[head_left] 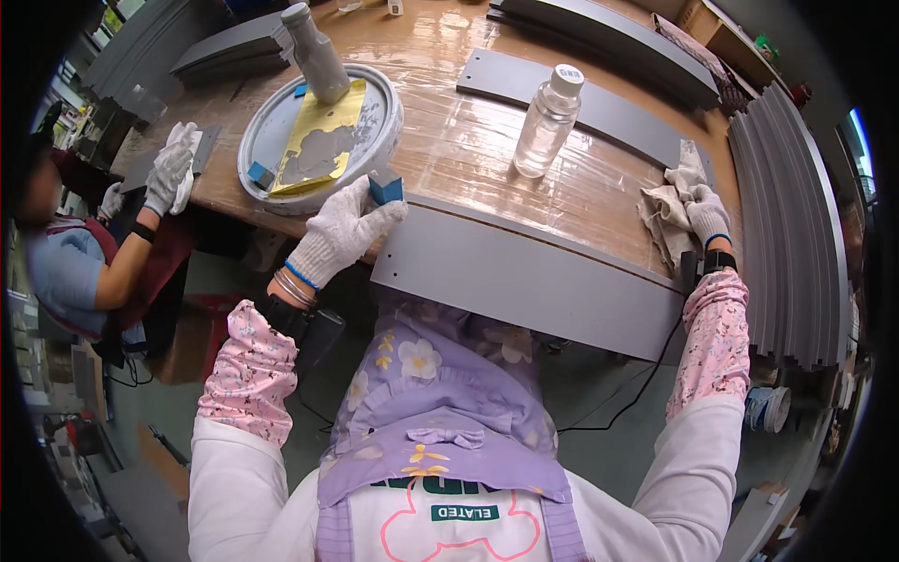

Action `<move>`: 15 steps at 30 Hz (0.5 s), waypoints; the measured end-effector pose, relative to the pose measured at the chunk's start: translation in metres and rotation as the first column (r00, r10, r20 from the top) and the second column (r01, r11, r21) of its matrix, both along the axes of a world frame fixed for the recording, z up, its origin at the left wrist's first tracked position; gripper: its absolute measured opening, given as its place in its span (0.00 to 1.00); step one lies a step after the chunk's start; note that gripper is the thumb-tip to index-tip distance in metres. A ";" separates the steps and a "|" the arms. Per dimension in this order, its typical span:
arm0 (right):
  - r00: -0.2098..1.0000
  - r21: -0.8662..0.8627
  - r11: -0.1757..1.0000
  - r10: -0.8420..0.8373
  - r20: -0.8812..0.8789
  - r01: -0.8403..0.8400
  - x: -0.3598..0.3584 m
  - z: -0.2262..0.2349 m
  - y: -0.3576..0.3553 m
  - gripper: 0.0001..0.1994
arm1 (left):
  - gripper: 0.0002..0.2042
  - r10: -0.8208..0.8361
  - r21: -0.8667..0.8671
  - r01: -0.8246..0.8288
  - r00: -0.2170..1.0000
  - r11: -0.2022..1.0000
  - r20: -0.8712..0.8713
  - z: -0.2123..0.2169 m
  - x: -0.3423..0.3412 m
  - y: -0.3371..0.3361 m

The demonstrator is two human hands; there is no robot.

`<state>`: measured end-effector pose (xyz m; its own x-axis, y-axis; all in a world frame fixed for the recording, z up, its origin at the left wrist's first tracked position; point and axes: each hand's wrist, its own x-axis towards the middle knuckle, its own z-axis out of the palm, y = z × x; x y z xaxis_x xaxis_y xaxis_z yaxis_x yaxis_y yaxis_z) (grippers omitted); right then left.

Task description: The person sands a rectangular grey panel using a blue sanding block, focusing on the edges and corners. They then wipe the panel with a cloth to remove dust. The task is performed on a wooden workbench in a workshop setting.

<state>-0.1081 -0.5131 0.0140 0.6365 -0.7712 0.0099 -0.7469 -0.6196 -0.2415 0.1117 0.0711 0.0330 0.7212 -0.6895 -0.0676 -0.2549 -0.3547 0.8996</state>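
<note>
"While the left hand [343,229] grips a blue block [386,191], what does the right hand [709,215] do?"

"It is closed on a crumpled rag [667,214], near the right end of the grey board [529,272]."

"And where exactly is this block?"

"It is just beside the board's left end, near the round lid [265,136]. A clear bottle [546,129] stands upright on the tabletop [440,122], beyond the board."

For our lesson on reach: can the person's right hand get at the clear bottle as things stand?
Probably yes, if the right hand lets go of the cloth; nothing tall appears to stand between hand and clear bottle.
</note>
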 end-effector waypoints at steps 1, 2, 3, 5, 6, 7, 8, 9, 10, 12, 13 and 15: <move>0.997 0.002 1.000 -0.021 0.080 0.021 -0.007 -0.002 -0.006 0.13 | 0.26 -0.018 0.010 0.018 0.999 1.000 -0.035 -0.002 0.002 -0.004; 0.947 0.190 0.982 -0.062 0.314 0.001 -0.021 -0.001 -0.013 0.12 | 0.22 -0.035 -0.035 0.033 0.998 0.999 -0.057 -0.004 0.004 -0.008; 0.842 0.357 0.932 -0.145 0.519 -0.060 -0.034 0.007 -0.014 0.11 | 0.20 -0.052 -0.080 0.046 0.995 0.996 -0.081 -0.009 0.005 -0.012; 0.634 0.496 0.789 -0.182 0.752 -0.362 -0.068 0.039 0.016 0.10 | 0.17 -0.068 -0.105 0.055 0.990 0.993 -0.125 -0.011 0.005 -0.013; 0.580 0.529 0.695 -0.196 0.791 -0.487 -0.085 0.067 0.052 0.09 | 0.17 -0.066 -0.072 0.057 0.990 0.996 -0.124 -0.013 0.007 -0.011; 0.523 0.537 0.596 -0.218 0.824 -0.597 -0.105 0.097 0.093 0.08 | 0.17 -0.073 -0.047 0.068 0.990 0.997 -0.123 -0.014 0.009 -0.011; 0.526 0.550 0.572 -0.229 0.819 -0.608 -0.126 0.122 0.124 0.08 | 0.17 -0.085 -0.048 0.080 0.988 0.996 -0.131 -0.015 0.011 -0.015; 0.526 0.562 0.544 -0.242 0.816 -0.622 -0.145 0.137 0.147 0.08 | 0.16 -0.095 -0.046 0.090 0.986 0.995 -0.135 -0.014 0.012 -0.017; 0.559 0.587 0.516 -0.231 0.797 -0.623 -0.164 0.139 0.154 0.09 | 0.16 -0.098 -0.041 0.093 0.986 0.995 -0.138 -0.015 0.013 -0.018; 0.713 0.712 0.612 -0.323 0.623 -0.344 -0.177 0.157 0.193 0.11 | 0.15 -0.126 -0.083 0.114 0.978 0.990 -0.165 -0.021 0.016 -0.023; 0.802 0.758 0.594 -0.297 0.518 -0.269 -0.180 0.142 0.196 0.12 | 0.15 -0.122 -0.086 0.109 0.979 0.990 -0.164 -0.020 0.016 -0.022; 0.928 0.523 0.815 0.046 0.370 -0.249 -0.178 0.086 0.206 0.10 | 0.19 -0.141 -0.080 0.128 0.974 0.988 -0.178 -0.020 0.018 -0.021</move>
<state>-0.2857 -0.3070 0.1004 0.7799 -0.6050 -0.1604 -0.4720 -0.4002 -0.7855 0.1296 0.0499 0.0129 0.6011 -0.7869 -0.1394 -0.1250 -0.2649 0.9561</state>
